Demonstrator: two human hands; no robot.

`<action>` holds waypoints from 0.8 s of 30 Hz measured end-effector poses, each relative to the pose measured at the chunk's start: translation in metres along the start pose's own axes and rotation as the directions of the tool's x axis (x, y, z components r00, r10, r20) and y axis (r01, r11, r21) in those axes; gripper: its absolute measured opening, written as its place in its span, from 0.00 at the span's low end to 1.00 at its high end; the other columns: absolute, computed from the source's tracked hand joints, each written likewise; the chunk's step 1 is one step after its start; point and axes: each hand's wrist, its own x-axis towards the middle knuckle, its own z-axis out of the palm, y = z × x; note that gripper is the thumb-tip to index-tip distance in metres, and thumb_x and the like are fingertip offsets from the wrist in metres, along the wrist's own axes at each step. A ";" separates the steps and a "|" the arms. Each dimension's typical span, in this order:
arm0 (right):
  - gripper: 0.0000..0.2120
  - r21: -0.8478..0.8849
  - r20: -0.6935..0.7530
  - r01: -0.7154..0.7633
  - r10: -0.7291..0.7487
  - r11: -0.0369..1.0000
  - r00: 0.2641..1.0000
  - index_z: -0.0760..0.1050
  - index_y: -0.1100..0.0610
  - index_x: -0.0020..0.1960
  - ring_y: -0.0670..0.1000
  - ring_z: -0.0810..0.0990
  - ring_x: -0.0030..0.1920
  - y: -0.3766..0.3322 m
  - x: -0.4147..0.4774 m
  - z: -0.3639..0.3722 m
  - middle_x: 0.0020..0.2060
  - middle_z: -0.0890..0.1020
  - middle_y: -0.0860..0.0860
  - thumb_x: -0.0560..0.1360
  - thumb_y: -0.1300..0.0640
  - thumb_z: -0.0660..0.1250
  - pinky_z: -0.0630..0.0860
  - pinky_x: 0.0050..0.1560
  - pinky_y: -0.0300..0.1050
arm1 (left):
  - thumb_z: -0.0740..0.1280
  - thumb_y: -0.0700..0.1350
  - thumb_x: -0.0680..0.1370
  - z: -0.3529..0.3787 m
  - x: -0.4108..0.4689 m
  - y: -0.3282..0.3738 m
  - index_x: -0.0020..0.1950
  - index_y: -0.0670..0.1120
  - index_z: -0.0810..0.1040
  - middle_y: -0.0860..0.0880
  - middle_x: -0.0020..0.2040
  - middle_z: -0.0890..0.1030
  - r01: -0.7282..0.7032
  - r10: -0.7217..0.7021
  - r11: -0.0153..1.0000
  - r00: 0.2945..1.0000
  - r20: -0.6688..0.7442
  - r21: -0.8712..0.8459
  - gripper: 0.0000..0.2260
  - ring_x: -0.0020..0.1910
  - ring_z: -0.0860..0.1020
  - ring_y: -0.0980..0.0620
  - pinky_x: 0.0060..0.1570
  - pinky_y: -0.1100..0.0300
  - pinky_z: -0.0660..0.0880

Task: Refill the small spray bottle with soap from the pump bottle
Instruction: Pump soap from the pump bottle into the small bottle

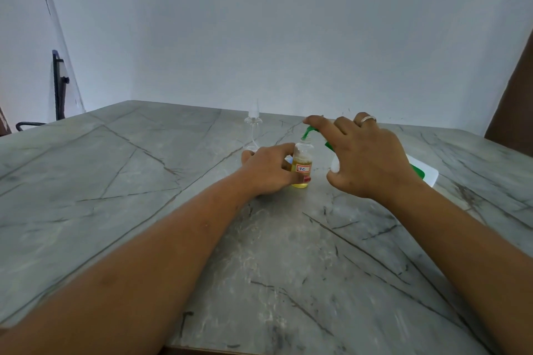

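Two hands: left (pixel 268 171) round bottle (pixel 302 157), right (pixel 372 158) round pump (pixel 309 131)

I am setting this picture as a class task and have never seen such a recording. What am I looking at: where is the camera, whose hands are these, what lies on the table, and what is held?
There is no machine here. One camera worn on a person's head looks forward and down, so you see their two bare arms reaching out over a grey marble-patterned table. The left hand grips the small spray bottle, which stands open on the table, partly filled with yellow liquid. The right hand holds the white pump bottle, mostly hidden behind it, with a finger on the green spout, which points at the small bottle's mouth. Behind the left hand stands the clear spray top, taken off.
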 end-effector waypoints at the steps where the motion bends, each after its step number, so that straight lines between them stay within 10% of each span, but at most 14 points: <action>1: 0.41 0.001 0.002 -0.001 0.001 1.000 1.000 0.48 0.43 0.71 0.56 0.73 0.53 0.000 0.000 -0.001 0.54 0.77 0.50 0.66 0.46 0.67 0.73 0.37 0.45 | 0.64 0.60 0.75 0.000 0.000 0.000 0.70 0.56 0.65 0.51 0.63 0.77 0.000 0.000 1.000 1.000 0.002 0.007 0.25 0.65 0.70 0.49 0.65 0.50 0.57; 24: 0.40 0.010 -0.019 0.022 -0.021 1.000 1.000 0.49 0.44 0.72 0.57 0.73 0.55 0.003 0.000 0.000 0.56 0.76 0.51 0.67 0.45 0.67 0.74 0.39 0.46 | 0.65 0.60 0.74 0.002 0.002 0.000 0.70 0.56 0.65 0.50 0.63 0.77 -0.007 0.007 1.000 1.000 -0.004 0.026 0.26 0.63 0.72 0.49 0.64 0.51 0.60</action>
